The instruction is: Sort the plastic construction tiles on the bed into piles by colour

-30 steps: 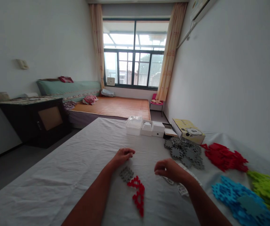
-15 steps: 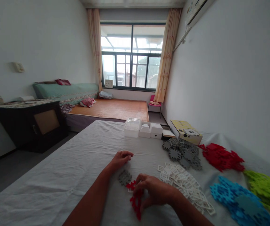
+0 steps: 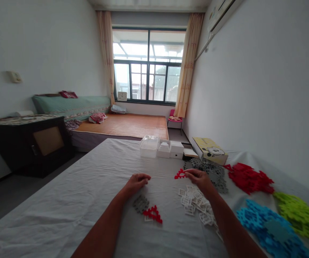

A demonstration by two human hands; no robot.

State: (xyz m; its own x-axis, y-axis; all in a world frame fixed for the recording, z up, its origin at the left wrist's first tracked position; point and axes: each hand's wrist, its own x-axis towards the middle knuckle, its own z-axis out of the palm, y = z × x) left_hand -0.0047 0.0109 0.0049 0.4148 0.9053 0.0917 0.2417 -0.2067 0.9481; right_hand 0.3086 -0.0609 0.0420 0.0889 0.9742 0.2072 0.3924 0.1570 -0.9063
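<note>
My right hand (image 3: 200, 180) is raised over the white cloth and pinches a small red puzzle piece (image 3: 179, 174) between its fingertips. My left hand (image 3: 137, 181) rests on the cloth with its fingers curled under, and I cannot see anything in it. Just in front of that hand lie a grey piece (image 3: 140, 203) and another red piece (image 3: 153, 214). Under my right forearm spreads a scatter of white pieces (image 3: 194, 204).
Piles of grey (image 3: 210, 170), red (image 3: 247, 178), green (image 3: 299, 216) and blue (image 3: 270, 229) pieces lie along the right side. White boxes (image 3: 165, 148) and a yellow carton (image 3: 210, 150) stand at the table's far edge. A bed and a dark cabinet are beyond.
My right hand went down to the red pieces near my left hand, took one, and has lifted it away to the right. The left hand stayed put.
</note>
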